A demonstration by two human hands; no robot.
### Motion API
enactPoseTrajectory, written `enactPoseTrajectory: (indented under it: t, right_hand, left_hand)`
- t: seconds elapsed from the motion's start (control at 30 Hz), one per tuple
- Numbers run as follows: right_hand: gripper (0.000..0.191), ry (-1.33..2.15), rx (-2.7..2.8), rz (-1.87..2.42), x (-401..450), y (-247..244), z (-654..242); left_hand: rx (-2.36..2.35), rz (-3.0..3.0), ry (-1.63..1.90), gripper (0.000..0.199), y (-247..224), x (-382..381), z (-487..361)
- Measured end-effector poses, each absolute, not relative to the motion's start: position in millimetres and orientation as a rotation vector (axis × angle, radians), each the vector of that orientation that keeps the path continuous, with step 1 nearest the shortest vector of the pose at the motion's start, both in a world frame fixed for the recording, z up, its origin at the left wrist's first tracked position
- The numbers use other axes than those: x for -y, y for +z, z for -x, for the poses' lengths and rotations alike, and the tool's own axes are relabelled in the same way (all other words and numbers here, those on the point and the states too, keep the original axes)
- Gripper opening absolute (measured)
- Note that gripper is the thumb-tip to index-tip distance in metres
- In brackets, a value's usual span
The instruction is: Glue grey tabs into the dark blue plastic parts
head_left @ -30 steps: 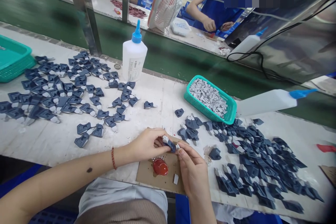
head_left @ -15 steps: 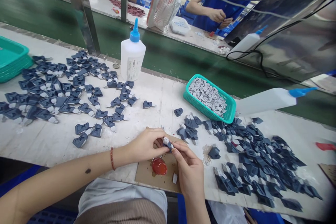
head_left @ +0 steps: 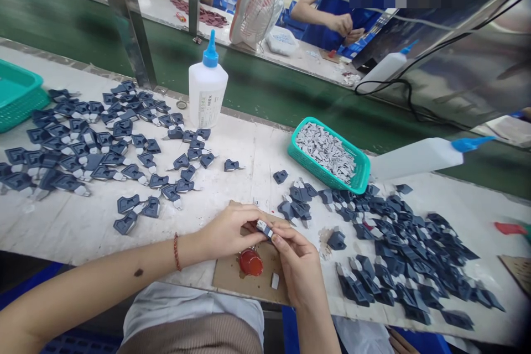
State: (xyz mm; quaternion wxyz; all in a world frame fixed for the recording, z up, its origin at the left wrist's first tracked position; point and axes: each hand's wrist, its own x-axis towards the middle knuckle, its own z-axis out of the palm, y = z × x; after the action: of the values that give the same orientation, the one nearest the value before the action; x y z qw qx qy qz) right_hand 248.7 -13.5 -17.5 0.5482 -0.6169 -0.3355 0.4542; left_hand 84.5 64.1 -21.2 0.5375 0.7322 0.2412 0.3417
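Observation:
Between my two hands is a small dark blue part with a white piece (head_left: 264,228) on it. My left hand (head_left: 236,229) grips its left side, fingers bent round it. The fingertips of my right hand (head_left: 296,251) pinch its right side. Just below, a red cap-like dish (head_left: 251,263) with wet-looking red contents stands on a brown cardboard piece (head_left: 228,274). A small white block (head_left: 275,281) lies on the cardboard to the right of the dish. My fingers partly hide the held part.
Dark blue parts lie in piles at left (head_left: 112,157) and right (head_left: 398,243). A green basket (head_left: 293,149) holds small grey-white pieces. White bottles stand upright (head_left: 207,94) and lean at right (head_left: 418,157). Another green basket (head_left: 25,108) is far left. Across the partition, people's hands (head_left: 342,25) are working.
The held part has turned slightly, showing more of its white piece. The whole view has shifted a little. Across the partition, a person's hands at upper left have risen.

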Motion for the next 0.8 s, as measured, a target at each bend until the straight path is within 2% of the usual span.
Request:
enactPoseTrajectory:
  t: [0.37, 0.6, 0.8]
  right_hand:
    - [0.028, 1.083, 0.785, 1.490, 14, -11, -242]
    - [0.028, 0.987, 0.879, 1.572, 16, -9, -246]
    - [0.025, 0.619, 1.031, 1.720, -7, 17, -288]
  left_hand:
    - [-0.525, -1.794, 0.869, 0.023, -13, -63, -83]
    - [-0.708, -1.734, 0.866, 0.010, -11, -66, -86]
    - [-0.985, -1.820, 0.910, 0.030, -13, -92, -73]
